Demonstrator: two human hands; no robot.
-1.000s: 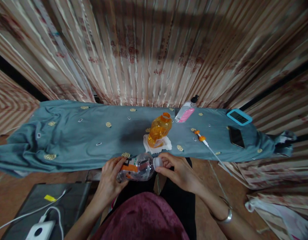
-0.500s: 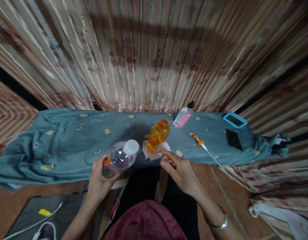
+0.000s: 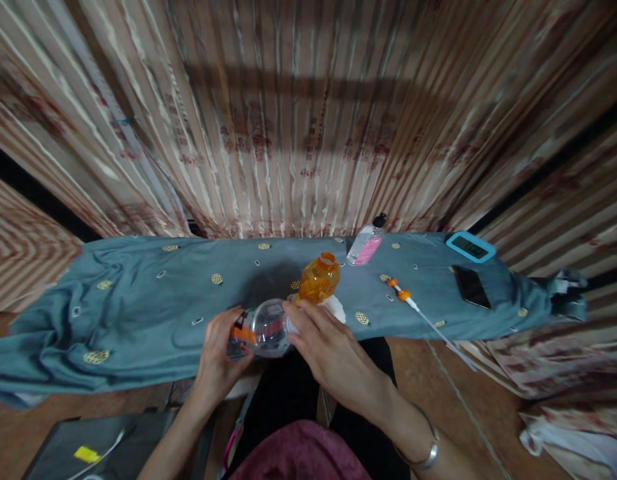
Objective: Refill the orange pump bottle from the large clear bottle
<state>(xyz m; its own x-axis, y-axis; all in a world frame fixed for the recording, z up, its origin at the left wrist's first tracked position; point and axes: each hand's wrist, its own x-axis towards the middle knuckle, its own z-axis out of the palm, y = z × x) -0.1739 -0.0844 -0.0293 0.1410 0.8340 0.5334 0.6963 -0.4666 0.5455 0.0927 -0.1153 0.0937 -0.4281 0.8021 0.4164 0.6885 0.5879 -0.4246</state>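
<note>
My left hand [image 3: 219,353] is wrapped round a large clear plastic bottle [image 3: 269,327] with an orange label, tilted to the right above the front edge of the cloth-covered table. Closed over the white cap end of that bottle is my right hand [image 3: 333,343], whose fingers hide most of the cap. Just behind stands an uncapped amber bottle [image 3: 319,277] with amber liquid, on a white tissue [image 3: 334,307]; my right hand covers its lower part. An orange-and-white spray pump [image 3: 401,291] with a long thin tube lies to the right.
A clear bottle with a pink label and black top [image 3: 365,244] stands at the back. Farther right lie a blue-framed digital clock [image 3: 471,247] and a black phone [image 3: 471,287]. The teal patterned cloth [image 3: 153,300] covers the narrow table. Striped curtains [image 3: 298,133] hang behind.
My right hand has moved left from beside the amber bottle onto the clear bottle's cap. The clear bottle has shifted right and tipped toward my right hand.
</note>
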